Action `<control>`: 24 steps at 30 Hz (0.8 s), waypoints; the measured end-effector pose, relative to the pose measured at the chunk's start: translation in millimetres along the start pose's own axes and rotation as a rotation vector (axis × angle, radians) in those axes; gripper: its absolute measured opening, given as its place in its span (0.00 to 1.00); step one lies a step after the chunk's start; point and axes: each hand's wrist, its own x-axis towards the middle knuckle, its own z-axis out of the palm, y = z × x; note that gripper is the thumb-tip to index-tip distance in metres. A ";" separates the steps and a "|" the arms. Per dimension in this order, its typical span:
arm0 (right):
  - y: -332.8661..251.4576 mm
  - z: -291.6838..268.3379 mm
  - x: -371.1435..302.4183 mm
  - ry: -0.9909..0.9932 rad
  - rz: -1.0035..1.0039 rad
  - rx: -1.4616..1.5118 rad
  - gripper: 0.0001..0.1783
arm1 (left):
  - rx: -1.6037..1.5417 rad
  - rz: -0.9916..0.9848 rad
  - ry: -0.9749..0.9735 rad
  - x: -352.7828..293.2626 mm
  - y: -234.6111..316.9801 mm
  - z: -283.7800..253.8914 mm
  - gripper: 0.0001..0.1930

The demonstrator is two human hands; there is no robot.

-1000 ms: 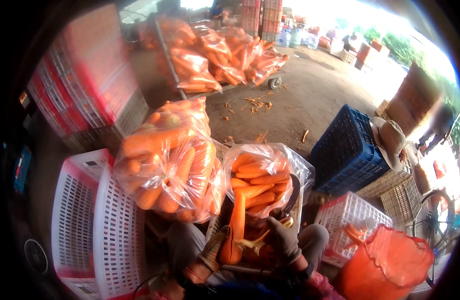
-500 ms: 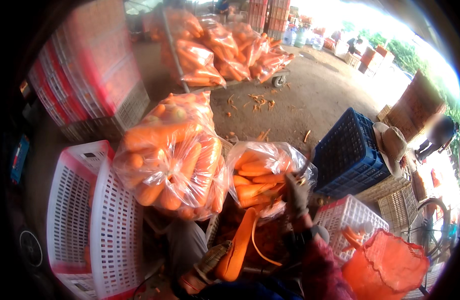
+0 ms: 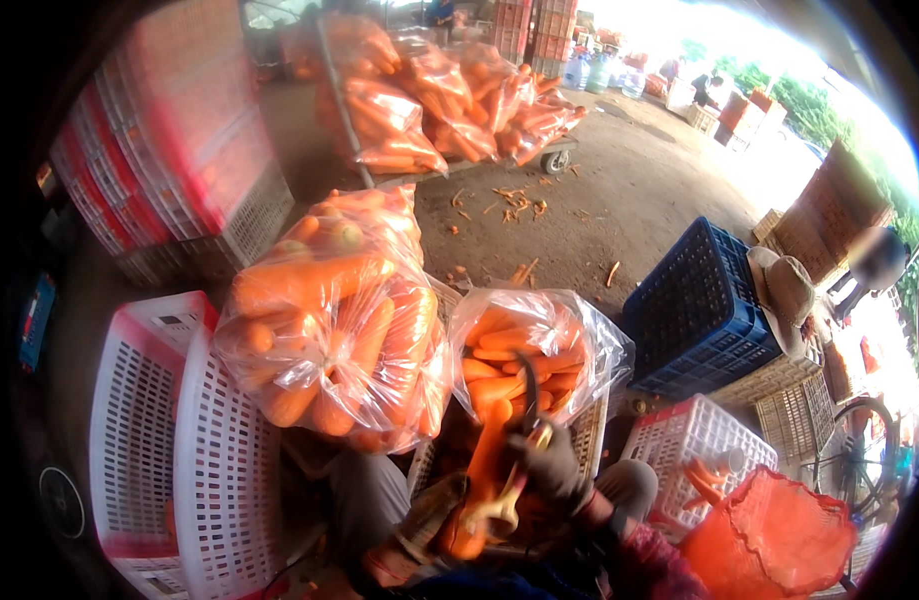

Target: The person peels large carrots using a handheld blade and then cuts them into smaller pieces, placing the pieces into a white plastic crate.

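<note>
My left hand [image 3: 429, 515], in a worn work glove, is closed around the lower part of a large carrot [image 3: 488, 450], which is held upright and slightly tilted. Gripped in my gloved right hand [image 3: 551, 462] is a peeler with a yellowish forked head [image 3: 497, 511], which lies over the carrot's lower part. The tool's dark curved end sticks up above that hand. Just beyond both hands, an open clear plastic bag [image 3: 604, 350] holds several carrots. Below it is a crate [image 3: 591, 435] between my knees, its contents mostly hidden by my hands.
A full clear bag of carrots [image 3: 364, 330] stands left of the open bag. White crates [image 3: 229, 460] flank me at left, with a blue crate [image 3: 679, 310] and red mesh sack [image 3: 769, 535] at right. Beyond, a cart [image 3: 449, 170] carries bagged carrots; peelings litter the ground.
My right hand has come down and toward me, bringing the peeler onto the carrot. The long peel strip that hung beside the carrot is out of sight. The carrot stands a little more upright.
</note>
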 end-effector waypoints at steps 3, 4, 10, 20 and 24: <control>-10.0 -42.8 50.0 0.247 0.130 0.098 0.10 | 0.014 -0.026 -0.039 -12.3 -0.1 -8.8 0.22; -21.1 -47.5 66.5 0.454 0.077 0.214 0.12 | 0.021 -0.023 -0.046 -12.5 0.7 -9.6 0.22; -35.6 -14.7 15.1 0.127 0.148 0.051 0.10 | -0.044 0.165 0.185 11.5 -1.7 -11.0 0.23; -8.7 -46.3 77.2 0.379 0.107 0.243 0.11 | -0.125 -0.010 -0.038 -23.9 7.8 -15.5 0.23; -22.0 -58.0 82.1 0.459 0.059 0.164 0.11 | -0.116 0.083 0.016 -8.5 7.0 -20.0 0.24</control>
